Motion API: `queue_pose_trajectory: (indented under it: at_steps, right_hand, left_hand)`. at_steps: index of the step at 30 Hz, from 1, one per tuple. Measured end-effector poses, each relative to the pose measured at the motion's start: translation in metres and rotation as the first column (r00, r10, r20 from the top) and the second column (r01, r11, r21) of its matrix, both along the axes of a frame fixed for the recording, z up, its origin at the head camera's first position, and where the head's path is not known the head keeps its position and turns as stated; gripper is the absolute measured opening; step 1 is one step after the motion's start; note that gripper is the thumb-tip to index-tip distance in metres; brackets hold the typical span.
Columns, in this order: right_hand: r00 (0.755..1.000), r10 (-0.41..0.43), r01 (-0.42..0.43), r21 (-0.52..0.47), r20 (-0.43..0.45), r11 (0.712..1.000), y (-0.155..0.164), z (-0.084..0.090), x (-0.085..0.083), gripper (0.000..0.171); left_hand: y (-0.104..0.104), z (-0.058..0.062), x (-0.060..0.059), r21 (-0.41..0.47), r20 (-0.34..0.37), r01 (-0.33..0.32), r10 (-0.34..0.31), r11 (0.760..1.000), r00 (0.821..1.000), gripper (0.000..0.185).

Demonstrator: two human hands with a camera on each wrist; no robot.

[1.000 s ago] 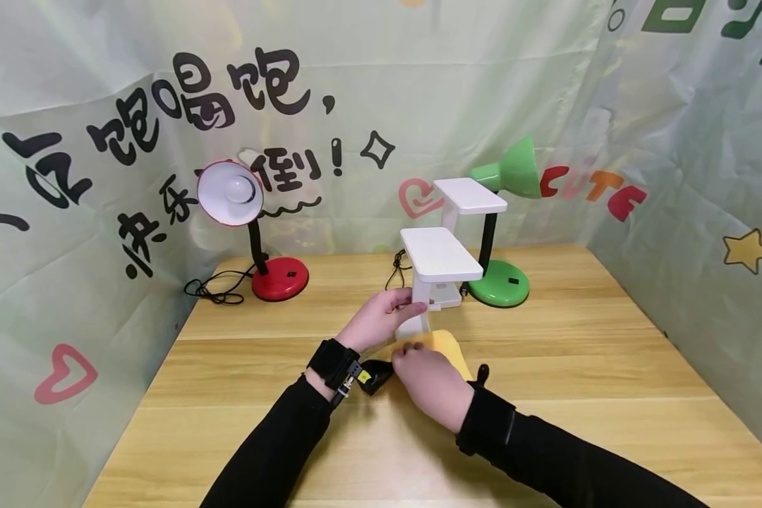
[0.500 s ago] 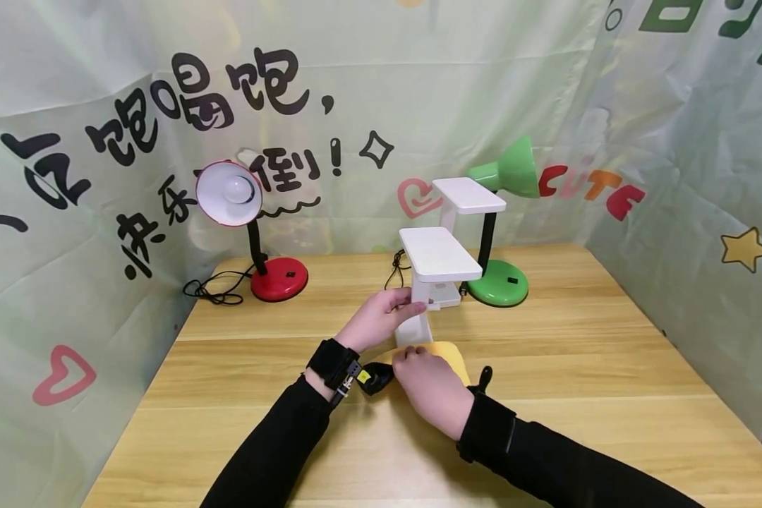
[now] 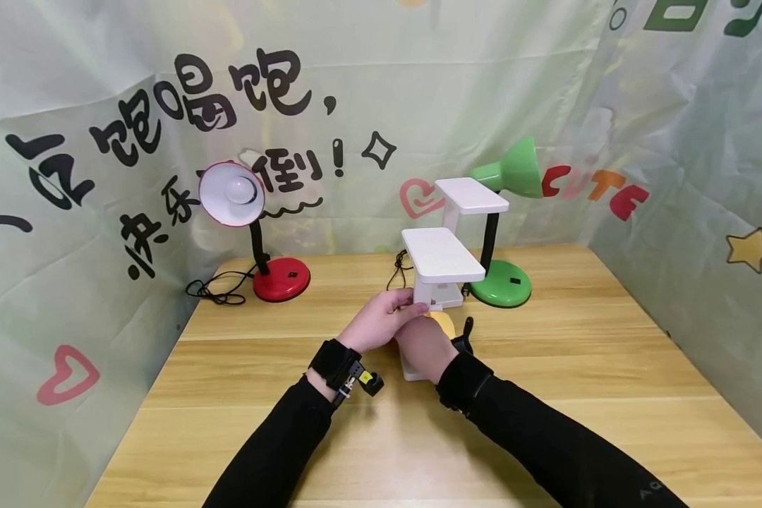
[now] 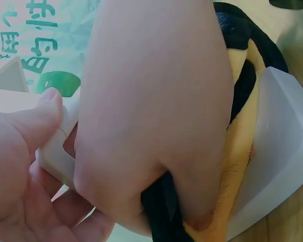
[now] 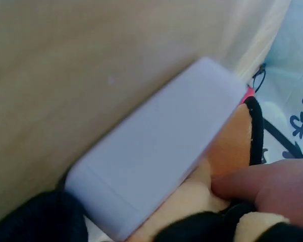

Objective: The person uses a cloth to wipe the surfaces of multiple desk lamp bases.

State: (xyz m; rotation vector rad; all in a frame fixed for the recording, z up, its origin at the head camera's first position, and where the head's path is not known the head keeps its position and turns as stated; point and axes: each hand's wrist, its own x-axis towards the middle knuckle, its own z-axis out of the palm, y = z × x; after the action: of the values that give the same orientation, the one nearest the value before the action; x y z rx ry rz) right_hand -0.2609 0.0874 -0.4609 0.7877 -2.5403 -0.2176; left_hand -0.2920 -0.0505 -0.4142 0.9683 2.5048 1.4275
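A white desk lamp (image 3: 443, 255) with a flat rectangular head stands mid-table. My left hand (image 3: 390, 316) grips its upright stem (image 4: 54, 157), thumb (image 4: 28, 121) on the near side. My right hand (image 3: 422, 344) lies over the lamp's white base (image 3: 411, 371) and holds a yellow cloth (image 3: 445, 322) against it, close to the stem. In the left wrist view the back of the right hand (image 4: 151, 101) fills the frame, with the black-edged cloth (image 4: 241, 126) bunched under it on the base (image 4: 285, 146). The right wrist view shows the base (image 5: 156, 151), the cloth (image 5: 227, 146) and one fingertip (image 5: 272, 189).
A red lamp (image 3: 231, 192) with its cord stands at the back left. A green lamp (image 3: 511, 173) and a second white lamp (image 3: 471, 195) stand just behind the held one. The wooden table (image 3: 609, 367) is walled by printed curtains on three sides.
My right hand has slid the yellow cloth away from me, off the table and onto the lamp's base by the stem. The left hand has kept its grip.
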Motion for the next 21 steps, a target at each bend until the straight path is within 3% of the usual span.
queue_pose_trajectory:
  at_steps: [5,13,17,21]
  right_hand:
    - [1.000,0.006,-0.006,0.068,-0.012,0.998,0.002,0.005,0.012,0.007]
    - [0.988,-0.009,0.004,0.031,0.154,1.000,-0.002,0.020,0.071,0.007]
    - [0.989,-0.011,0.007,0.026,0.145,1.000,-0.002,0.025,0.095,0.006]
    - [0.994,-0.014,0.012,0.020,0.110,1.000,-0.001,0.023,0.101,0.008]
  left_hand:
    - [0.001,0.000,0.000,0.007,0.014,0.006,-0.006,1.000,1.000,0.030]
    - [0.001,0.001,0.002,-0.008,0.034,-0.008,0.009,1.000,0.999,0.038]
    - [0.001,0.001,0.002,-0.006,0.038,-0.009,0.009,1.000,0.999,0.037]
    - [0.001,0.002,0.003,-0.005,0.042,-0.010,0.010,1.000,0.999,0.032]
